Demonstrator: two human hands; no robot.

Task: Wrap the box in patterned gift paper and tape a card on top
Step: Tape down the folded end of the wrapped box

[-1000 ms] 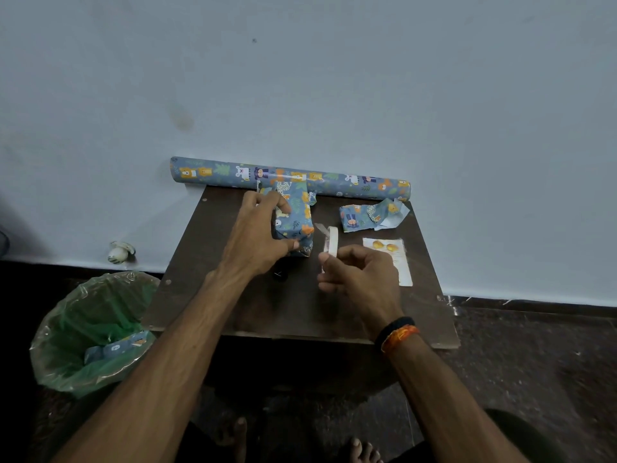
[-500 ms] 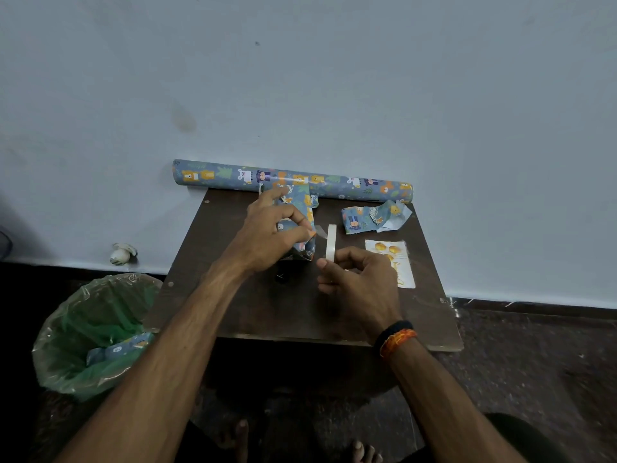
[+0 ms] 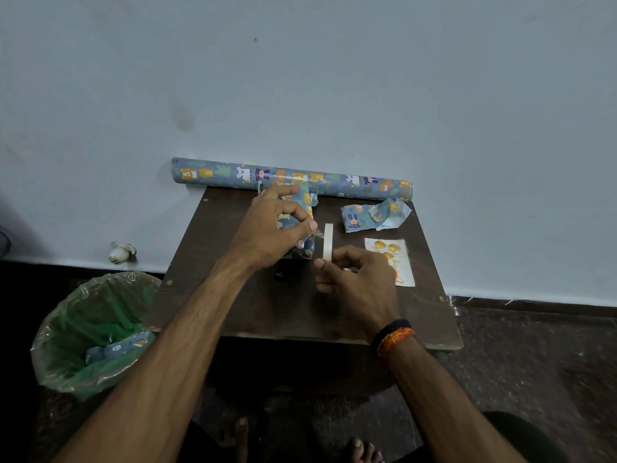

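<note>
Box (image 3: 302,213) at table (image 3: 233,305) rear already papered, left hand (image 3: 267,235) pinching tape end against it, right hand (image 3: 357,282) gripping tape roll (image 3: 328,240); seam taping underway, card (image 3: 390,260) beside, not yet attached

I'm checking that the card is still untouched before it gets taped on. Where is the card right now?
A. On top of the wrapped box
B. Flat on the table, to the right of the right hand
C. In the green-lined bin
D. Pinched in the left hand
B: the card lies flat on the table just right of the right hand, which holds the tape roll.
</note>
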